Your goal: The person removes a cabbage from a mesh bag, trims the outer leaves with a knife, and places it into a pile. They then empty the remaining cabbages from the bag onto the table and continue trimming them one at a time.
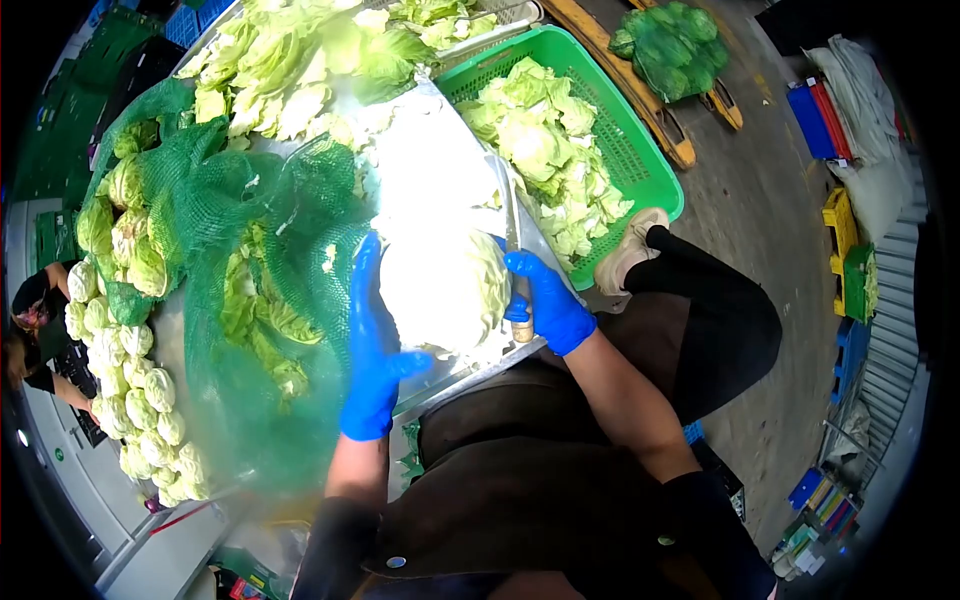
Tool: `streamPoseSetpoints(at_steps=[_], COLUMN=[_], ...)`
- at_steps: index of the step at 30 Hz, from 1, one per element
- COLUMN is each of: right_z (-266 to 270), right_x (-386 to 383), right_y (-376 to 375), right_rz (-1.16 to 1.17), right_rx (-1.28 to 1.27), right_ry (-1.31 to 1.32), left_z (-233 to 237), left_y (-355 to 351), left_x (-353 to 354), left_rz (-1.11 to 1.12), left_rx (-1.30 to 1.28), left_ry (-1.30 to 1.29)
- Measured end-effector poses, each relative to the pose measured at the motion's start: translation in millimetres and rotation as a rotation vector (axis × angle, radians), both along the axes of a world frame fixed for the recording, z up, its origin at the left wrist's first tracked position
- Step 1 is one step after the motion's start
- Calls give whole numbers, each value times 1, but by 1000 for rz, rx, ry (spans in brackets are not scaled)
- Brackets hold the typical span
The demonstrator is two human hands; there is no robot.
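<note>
A pale cabbage point(440, 290), washed out by glare, sits on the metal table between my hands. My left hand point(370, 345), in a blue glove, lies along its left side with the fingers stretched out and the thumb apart. On the other side, my gloved right hand point(553, 305) is closed round a knife point(513, 215); the blade points away from me and the handle end shows below the fingers. Green netting point(230, 200) with loose leaves in and around it spreads to the left of my left hand.
A green crate point(650, 165) of cut leaves stands on the right. Trimmed cabbages point(140, 400) are piled at the far left, near another person point(45, 320). More leaves point(270, 70) heap at the back. A netted sack point(670, 50) rests by a yellow pallet truck point(600, 50).
</note>
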State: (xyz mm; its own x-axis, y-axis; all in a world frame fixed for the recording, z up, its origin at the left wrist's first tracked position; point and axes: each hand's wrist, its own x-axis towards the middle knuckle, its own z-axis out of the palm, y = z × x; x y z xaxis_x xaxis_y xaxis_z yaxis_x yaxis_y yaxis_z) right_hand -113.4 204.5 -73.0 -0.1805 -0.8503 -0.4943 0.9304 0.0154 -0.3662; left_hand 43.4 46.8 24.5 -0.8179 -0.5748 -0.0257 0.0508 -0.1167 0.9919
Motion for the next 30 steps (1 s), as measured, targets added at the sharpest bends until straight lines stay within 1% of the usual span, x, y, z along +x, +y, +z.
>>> streamPoseSetpoints(at_steps=[2, 4, 5, 6, 7, 8, 9, 11, 12, 13, 16, 17, 20, 21, 24, 25, 28, 29, 30], right_z=[-5, 9, 17, 30, 58, 74, 76, 73, 72, 99, 102, 107, 80, 83, 76, 78, 66, 64, 63], right_x=[6, 11, 8, 5, -3, -8, -9, -8, -8, -11, -1, -2, 0, -3, 0, 0, 0, 2, 4], right_y=[-2, -5, -6, -8, -14, -19, -21, -21, -21, -23, -32, -35, -33, -32, -30, -29, -27, -28, -31], right_rz=[9, 45, 67, 92, 144, 192, 100, -80, -170, -29, -193, -186, -93, -103, -136, -153, -141, -196, -249], right_rx=[-32, -54, 2, 63, 198, 332, 315, 307, 301, 394, 250, 252, 223, 179, 98, 89, 120, 113, 104], right_ry=[-101, -103, 29, 158, 357, 556, 807, 1069, 1199, 1157, 1496, 1546, 1408, 1462, 1406, 1515, 1659, 1494, 1329], left_z=[-16, -14, -14, -14, -15, -16, -18, -22, -21, -18, -14, -13, -9, -11, -18, -19, -24, -27, -30], left_y=[2, 6, 10, 14, 18, 19, 17, 13, 12, 10, 5, 4, 5, 6, 10, 12, 14, 15, 15], left_x=[10, 12, 12, 12, 10, 10, 8, 2, -1, -4, -7, -7, -10, -8, -6, -6, -2, 0, 2], left_rz=[-5, 58, 94, 149, 204, 255, 254, 250, 233, 214, 160, 141, 105, 118, 151, 157, 153, 153, 197], left_rx=[378, 581, 685, 732, 776, 819, 782, 714, 612, 510, 263, 189, 213, 255, 364, 391, 453, 470, 650], left_ry=[-86, -82, -80, -71, -63, -56, -38, -5, -31, -58, -145, -173, -226, -247, -294, -306, -321, -322, -290])
